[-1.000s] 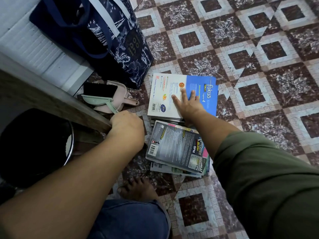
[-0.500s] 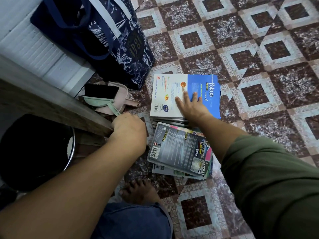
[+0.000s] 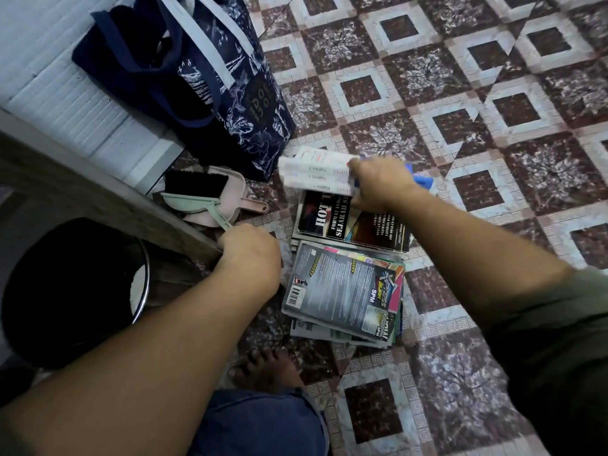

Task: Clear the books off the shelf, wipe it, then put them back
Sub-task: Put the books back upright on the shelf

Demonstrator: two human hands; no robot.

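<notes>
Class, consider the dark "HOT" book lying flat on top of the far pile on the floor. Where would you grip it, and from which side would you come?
Probably the right-hand edge of the "HOT" book, from the open floor side. It lies flat, so fingers must slide under an edge. The right hand lifting white books crowds its far edge, and the grey book lies against its near edge.

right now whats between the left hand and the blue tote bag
In the head view, the pink dustpan with the green hand brush lying in it sits on the floor between the left hand and the blue tote bag.
</notes>
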